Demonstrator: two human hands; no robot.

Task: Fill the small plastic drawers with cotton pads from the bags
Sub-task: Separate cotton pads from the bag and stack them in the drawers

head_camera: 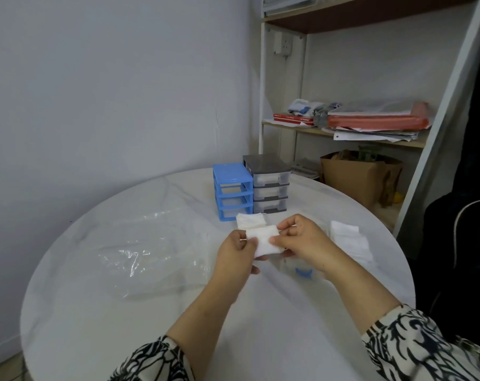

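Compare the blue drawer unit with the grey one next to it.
The blue drawer unit has a bright blue frame; the grey drawer unit has a dark grey one. The blue unit shows four tiers, the grey unit three. The blue unit's top slot looks empty of its drawer, while the grey unit's clear drawers all sit in place. Both stand upright, side by side, on the white table.

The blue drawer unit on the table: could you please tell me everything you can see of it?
The blue drawer unit is a small plastic frame with a flat, ribbed top and three stacked slots. It stands upright near the far side of the round white table, close beside a grey drawer unit; contact between them is unclear. The slots look at least partly open, though their contents are unclear. A stack of white cotton pads lies just in front of its base. Neither hand touches it.
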